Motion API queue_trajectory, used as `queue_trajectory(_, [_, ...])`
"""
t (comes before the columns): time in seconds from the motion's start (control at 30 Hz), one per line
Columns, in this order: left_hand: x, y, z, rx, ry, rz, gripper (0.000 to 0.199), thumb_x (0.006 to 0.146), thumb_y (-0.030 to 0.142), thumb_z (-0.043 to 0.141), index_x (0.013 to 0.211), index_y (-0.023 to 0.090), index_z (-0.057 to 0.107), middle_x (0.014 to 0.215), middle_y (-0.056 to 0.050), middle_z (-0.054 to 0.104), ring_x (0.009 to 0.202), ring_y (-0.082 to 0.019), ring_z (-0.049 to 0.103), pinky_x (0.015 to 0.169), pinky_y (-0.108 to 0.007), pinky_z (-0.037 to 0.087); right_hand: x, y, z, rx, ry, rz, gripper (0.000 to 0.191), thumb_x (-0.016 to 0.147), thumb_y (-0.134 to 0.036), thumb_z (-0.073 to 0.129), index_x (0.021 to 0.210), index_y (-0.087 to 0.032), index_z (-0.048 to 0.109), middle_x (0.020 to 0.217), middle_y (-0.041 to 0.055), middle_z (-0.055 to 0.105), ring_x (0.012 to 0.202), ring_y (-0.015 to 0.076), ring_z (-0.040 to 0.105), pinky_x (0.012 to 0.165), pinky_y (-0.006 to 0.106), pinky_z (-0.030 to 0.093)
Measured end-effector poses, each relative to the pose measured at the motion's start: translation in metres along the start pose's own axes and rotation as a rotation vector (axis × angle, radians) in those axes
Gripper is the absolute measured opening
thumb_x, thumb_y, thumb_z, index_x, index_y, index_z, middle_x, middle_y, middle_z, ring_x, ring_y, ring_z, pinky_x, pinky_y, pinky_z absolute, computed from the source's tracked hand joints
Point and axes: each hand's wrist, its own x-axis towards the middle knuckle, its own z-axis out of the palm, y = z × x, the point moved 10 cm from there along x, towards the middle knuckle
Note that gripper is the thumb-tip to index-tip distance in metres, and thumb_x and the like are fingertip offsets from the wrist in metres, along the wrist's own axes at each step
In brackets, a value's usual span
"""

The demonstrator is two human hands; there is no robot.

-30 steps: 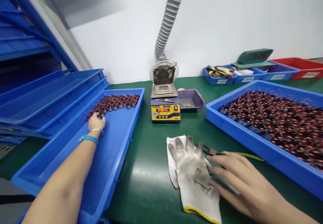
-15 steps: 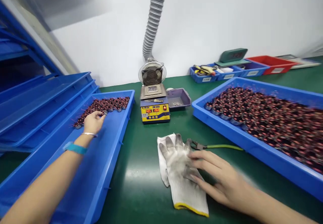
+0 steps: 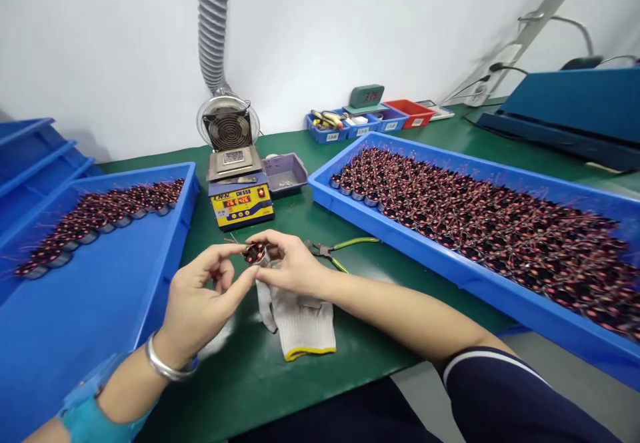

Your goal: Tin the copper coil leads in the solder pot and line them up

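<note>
Between my two hands is a small round metal-rimmed part with dark and reddish coil windings and thin wires sticking up from it. My left hand grips its left side with thumb and index finger. On its other side, the thumb and fingers of my right hand pinch the rim. Below my right hand lie white work gloves with a yellow cuff edge, partly covered by it. Green-handled cutting pliers rest on the table just beyond my right wrist.
Similar parts fill most of the right blue tray and stand along the back of the left blue tray. A yellow-fronted solder pot sits ahead under a grey hose, beside a purple tray. Small bins line the wall.
My left hand has come out of the left tray to the table's middle. My right hand has moved left over the gloves, and both now hold the coil part. The view has turned right.
</note>
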Motion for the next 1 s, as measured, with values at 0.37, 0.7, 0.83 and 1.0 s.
queue_trajectory(0.37, [0.007,-0.083,0.047,0.004,-0.333,-0.37,0.071,0.06,0.053,0.06,0.116,0.012,0.049,0.102,-0.008,0.056,0.054,-0.01,0.051,0.058,-0.031,0.047,0.074,0.02,-0.054,0.133,0.101,0.248,0.049,0.053,-0.012,0.077,0.094,-0.007,0.05,0.077,0.0037,0.061,0.068,0.0096,0.061,0.067,0.02,0.05])
queue_trajectory(0.7, [0.005,-0.081,0.058,0.091,-0.412,-0.255,0.043,0.061,0.057,0.056,0.074,0.017,0.059,0.097,-0.013,0.058,0.107,-0.027,0.054,0.075,-0.036,0.046,0.209,-0.001,-0.096,-0.598,0.311,0.207,0.022,0.074,-0.028,0.059,0.067,-0.008,0.054,0.063,0.0043,0.052,0.055,0.0088,0.047,0.055,0.021,0.042])
queue_trajectory(0.83, [0.001,-0.08,0.063,0.074,-0.457,-0.236,0.044,0.064,0.055,0.056,0.084,0.016,0.059,0.114,-0.009,0.054,0.064,-0.014,0.055,0.07,-0.035,0.046,0.242,-0.003,-0.088,-0.877,0.31,0.141,0.022,0.072,-0.03,0.057,0.074,-0.008,0.055,0.078,0.0081,0.056,0.078,0.0173,0.055,0.078,0.033,0.047])
queue_trajectory(1.0, [-0.002,-0.08,0.067,0.082,-0.484,-0.208,0.045,0.066,0.052,0.057,0.09,0.015,0.059,0.105,-0.008,0.056,0.064,-0.014,0.054,0.068,-0.033,0.045,0.262,0.001,-0.075,-0.999,0.272,0.091,0.03,0.07,-0.03,0.056,0.088,-0.005,0.055,0.095,0.015,0.057,0.093,0.0253,0.055,0.085,0.038,0.045])
